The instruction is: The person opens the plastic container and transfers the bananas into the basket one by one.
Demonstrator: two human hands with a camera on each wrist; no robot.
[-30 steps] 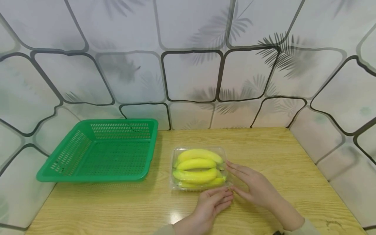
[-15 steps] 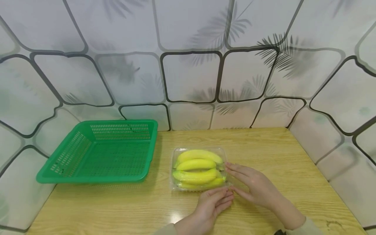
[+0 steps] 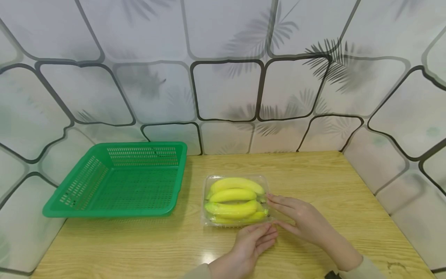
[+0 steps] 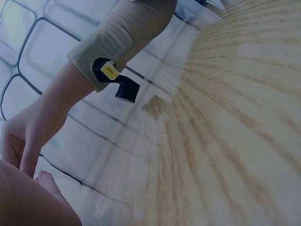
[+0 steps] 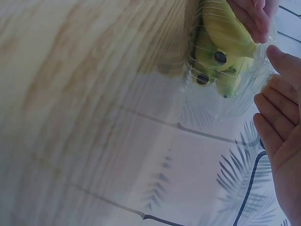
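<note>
A clear plastic box (image 3: 206, 184) with several yellow bananas (image 3: 232, 209) inside sits on the table. My left hand (image 3: 245, 248) is at the box's near right corner, thumb along its front edge and fingers loosely bent beside it. Beside the right wall, my right hand (image 3: 301, 219) has its fingertips touching the box and its thumb close to the same corner. In the right wrist view the banana ends (image 5: 220, 57) show through the plastic, and the fingers (image 5: 270, 113) of my right hand are extended. The left wrist view leaves the box out of sight.
A green slotted basket (image 3: 115, 212) stands at the left of the wooden table (image 3: 139, 248). Patterned wall covering (image 3: 226, 93) rises directly behind and at both sides of the table. A black strap device (image 4: 127, 89) is on the right sleeve.
My right hand has shifted very slightly; otherwise both hands, the box and the basket stay in place.
</note>
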